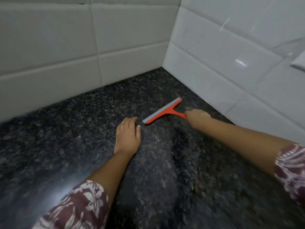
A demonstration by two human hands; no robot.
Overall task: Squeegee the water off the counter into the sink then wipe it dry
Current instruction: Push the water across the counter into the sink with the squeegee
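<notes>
An orange squeegee [162, 111] with a grey rubber blade lies blade-down on the dark speckled granite counter [69, 129], near the corner of the tiled walls. My right hand [197, 115] grips its orange handle from the right. My left hand [127, 135] rests on the counter just left of the blade's near end, fingers bent at the tips and holding nothing. A wet sheen with streaks shows on the counter in front of the squeegee. No sink is in view.
White tiled walls [49, 52] meet in a corner behind the squeegee and close off the back and right sides. A pale fixture edge [299, 62] juts in at the far right. Counter surface stretches to the left and toward me.
</notes>
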